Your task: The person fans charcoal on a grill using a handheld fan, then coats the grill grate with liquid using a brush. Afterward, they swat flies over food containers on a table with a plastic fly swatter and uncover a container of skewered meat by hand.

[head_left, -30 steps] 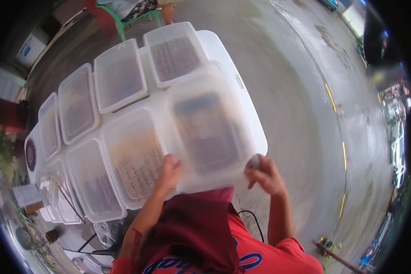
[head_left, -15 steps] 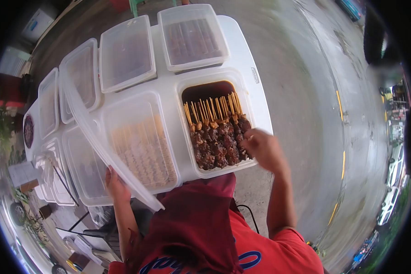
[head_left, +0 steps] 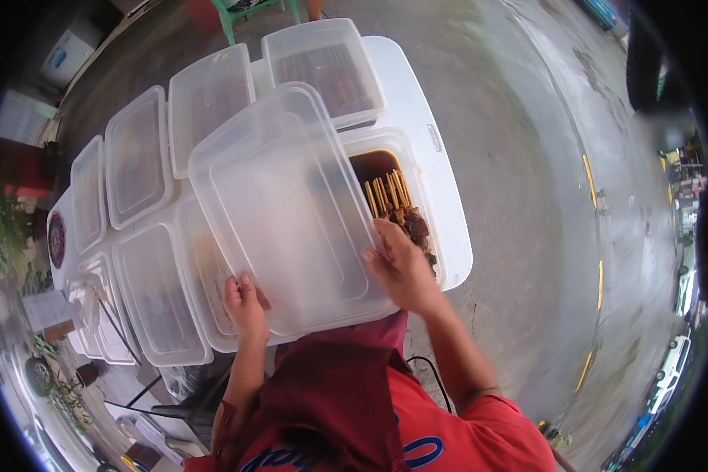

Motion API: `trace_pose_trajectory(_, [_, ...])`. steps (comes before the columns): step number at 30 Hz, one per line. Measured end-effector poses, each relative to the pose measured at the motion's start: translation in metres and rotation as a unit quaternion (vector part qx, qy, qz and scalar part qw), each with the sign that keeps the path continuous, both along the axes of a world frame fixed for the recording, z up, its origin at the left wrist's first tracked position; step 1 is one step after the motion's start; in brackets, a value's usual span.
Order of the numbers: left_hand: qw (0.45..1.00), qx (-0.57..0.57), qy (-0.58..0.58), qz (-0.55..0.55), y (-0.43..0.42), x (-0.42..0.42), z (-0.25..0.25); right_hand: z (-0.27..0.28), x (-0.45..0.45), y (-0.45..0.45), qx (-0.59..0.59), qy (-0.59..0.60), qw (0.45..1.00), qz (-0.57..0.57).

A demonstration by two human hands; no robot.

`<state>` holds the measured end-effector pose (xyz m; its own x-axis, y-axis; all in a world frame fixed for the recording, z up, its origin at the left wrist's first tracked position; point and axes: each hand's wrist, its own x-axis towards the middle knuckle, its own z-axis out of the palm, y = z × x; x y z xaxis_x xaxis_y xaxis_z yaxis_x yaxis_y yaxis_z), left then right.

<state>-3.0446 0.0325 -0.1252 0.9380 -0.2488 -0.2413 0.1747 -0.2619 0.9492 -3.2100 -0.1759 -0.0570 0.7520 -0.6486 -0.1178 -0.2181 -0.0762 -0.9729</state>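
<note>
Between my hands is a translucent plastic lid, tilted and partly covering an uncovered container. My left hand grips the lid's near left edge, and my right hand has its fingers on the right edge. Under and beyond the lid, the container shows skewered meat in dark sauce, the bare sticks pointing away from me. Most of the skewers are hidden by the lid. Left of it, another container of paler skewers is partly covered by the lid.
Several lidded containers stand in two rows on a white table. A green chair is past the far edge. Grey pavement with yellow marks lies to the right, with parked cars farther off.
The lid has swung from the left, near upright, to lie over the skewer container. My right hand has left the meat and moved left onto the lid's edge.
</note>
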Motion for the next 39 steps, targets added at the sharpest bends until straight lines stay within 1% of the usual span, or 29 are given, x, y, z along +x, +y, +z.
trace_pose_trajectory(1, [1.000,0.000,0.007,0.003,-0.002,-0.001,0.001,-0.003,0.000,0.008,-0.080,0.019,0.996,-0.033])
trace_pose_trajectory(3, [1.000,-0.002,0.019,0.011,-0.006,-0.002,0.004,-0.015,-0.004,0.011,-0.187,0.012,0.981,-0.057])
trace_pose_trajectory(4, [0.999,0.006,0.031,-0.036,-0.005,-0.003,0.004,-0.021,-0.005,0.013,-0.240,0.007,0.969,-0.067])
trace_pose_trajectory(5, [0.996,0.014,0.041,-0.080,-0.002,-0.004,0.002,-0.026,-0.010,0.012,-0.146,0.010,0.985,-0.088])
trace_pose_trajectory(6, [0.992,0.023,0.049,-0.118,0.003,-0.003,0.000,-0.044,-0.019,0.006,-0.218,0.026,0.969,-0.116])
trace_pose_trajectory(7, [0.978,0.049,0.006,-0.201,0.004,-0.004,-0.008,-0.054,-0.029,-0.005,-0.173,0.030,0.975,-0.139])
trace_pose_trajectory(8, [0.957,0.074,-0.037,-0.278,0.001,-0.007,-0.014,-0.052,-0.038,-0.020,-0.232,0.118,0.956,-0.138])
trace_pose_trajectory(10, [0.920,0.155,-0.035,-0.358,-0.019,-0.020,-0.010,-0.072,-0.062,-0.037,-0.208,0.137,0.947,-0.200])
trace_pose_trajectory(11, [0.906,0.190,-0.078,-0.370,-0.030,-0.026,-0.011,-0.081,-0.073,-0.041,-0.249,0.143,0.936,-0.202])
trace_pose_trajectory(13, [0.868,0.261,-0.159,-0.391,-0.050,-0.036,-0.015,-0.110,-0.087,-0.043,-0.286,0.190,0.918,-0.201])
trace_pose_trajectory(14, [0.866,0.279,-0.127,-0.396,-0.057,-0.037,-0.016,-0.117,-0.088,-0.044,-0.304,0.214,0.906,-0.202])
trace_pose_trajectory(16, [0.856,0.313,-0.058,-0.407,-0.068,-0.039,-0.016,-0.125,-0.089,-0.042,-0.285,0.213,0.909,-0.219])
trace_pose_trajectory(19, [0.848,0.333,-0.036,-0.411,-0.068,-0.039,-0.017,-0.123,-0.079,-0.046,-0.247,0.214,0.920,-0.217])
trace_pose_trajectory(20, [0.853,0.319,-0.018,-0.413,-0.066,-0.039,-0.017,-0.122,-0.078,-0.045,-0.232,0.216,0.924,-0.213])
trace_pose_trajectory(23, [0.867,0.285,0.019,-0.409,-0.064,-0.038,-0.019,-0.145,-0.088,-0.054,-0.174,0.209,0.946,-0.176])
trace_pose_trajectory(24, [0.871,0.280,0.023,-0.402,-0.061,-0.042,-0.028,-0.147,-0.090,-0.058,-0.113,0.199,0.957,-0.180])
trace_pose_trajectory(26, [0.877,0.268,0.028,-0.397,-0.057,-0.048,-0.043,-0.131,-0.085,-0.064,0.011,0.182,0.967,-0.177])
trace_pose_trajectory(27, [0.880,0.259,0.027,-0.398,-0.055,-0.050,-0.049,-0.136,-0.085,-0.067,0.037,0.171,0.967,-0.184])
trace_pose_trajectory(28, [0.884,0.253,0.024,-0.393,-0.054,-0.049,-0.052,-0.141,-0.088,-0.069,0.018,0.189,0.967,-0.172])
trace_pose_trajectory(29, [0.876,0.272,0.056,-0.393,-0.057,-0.045,-0.040,-0.150,-0.092,-0.073,-0.003,0.205,0.966,-0.159])
trace_pose_trajectory(30, [0.881,0.264,0.059,-0.388,-0.058,-0.042,-0.042,-0.157,-0.089,-0.076,-0.025,0.220,0.964,-0.147])
trace_pose_trajectory(33, [0.890,0.238,0.077,-0.381,-0.055,-0.047,-0.060,-0.145,-0.081,-0.073,-0.077,0.264,0.951,-0.140])
trace_pose_trajectory(36, [0.904,0.217,0.050,-0.364,-0.054,-0.049,-0.063,-0.157,-0.083,-0.074,-0.093,0.291,0.939,-0.158])
trace_pose_trajectory(37, [0.906,0.222,0.056,-0.357,-0.055,-0.048,-0.055,-0.165,-0.086,-0.075,-0.117,0.270,0.941,-0.167])
trace_pose_trajectory(39, [0.917,0.198,0.020,-0.345,-0.053,-0.052,-0.059,-0.162,-0.091,-0.076,-0.097,0.275,0.944,-0.155])
